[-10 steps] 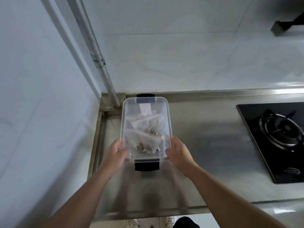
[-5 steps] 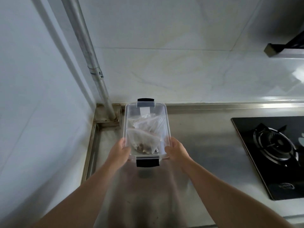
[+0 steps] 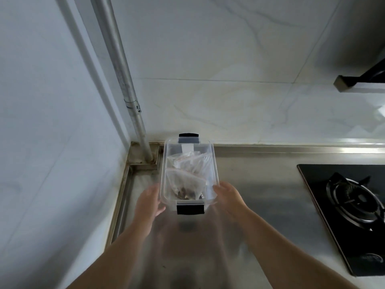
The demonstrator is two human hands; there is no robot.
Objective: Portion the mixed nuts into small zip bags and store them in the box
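Note:
A clear plastic box (image 3: 188,150) with a black latch at each end stands on the steel counter (image 3: 260,184), its far end close to the back wall. Its lid is on. Inside lie several small zip bags of mixed nuts (image 3: 185,182), stacked loosely. My left hand (image 3: 149,202) is at the box's near left corner, blurred, with its fingers relaxed beside the wall. My right hand (image 3: 228,197) rests against the near right corner, fingertips touching the side. Neither hand plainly curls round the box.
A vertical metal pipe (image 3: 133,113) runs down into the back left corner beside the box. A black gas hob (image 3: 352,207) is set into the counter on the right. A tiled wall closes the left side. A range hood edge (image 3: 358,84) juts out at upper right.
The box has slid away from me toward the back wall near the pipe. My left hand's hold on the side has loosened; both hands stay at the near end.

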